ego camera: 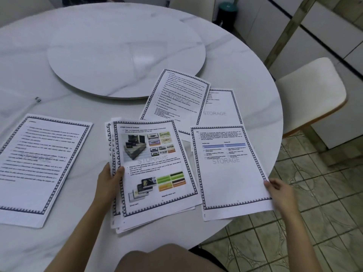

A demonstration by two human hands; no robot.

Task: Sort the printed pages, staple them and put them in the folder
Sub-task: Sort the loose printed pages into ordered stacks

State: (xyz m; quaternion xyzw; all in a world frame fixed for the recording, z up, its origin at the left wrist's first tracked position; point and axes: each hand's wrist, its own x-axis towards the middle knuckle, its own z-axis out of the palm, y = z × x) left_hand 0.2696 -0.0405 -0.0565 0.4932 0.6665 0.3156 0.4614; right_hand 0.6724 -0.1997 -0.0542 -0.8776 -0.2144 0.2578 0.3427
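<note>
My left hand (110, 179) grips the left edge of a stack of printed pages (155, 173); its top sheet shows colour pictures of tapes and cards. My right hand (279, 190) pinches the right edge of a single page (229, 173) with a blue table, held over the table's edge. Two more pages lie further back on the right, one all text (176, 95), one mostly blank (220, 108). A text page (39, 163) lies flat at the left. A clear folder (17, 108) with a small clip is faintly visible at the far left.
The round white marble table (78, 242) carries a raised turntable (125, 55) at its centre. A white chair (312, 95) stands at the right, over tiled floor. A wooden post and white cabinets are behind it.
</note>
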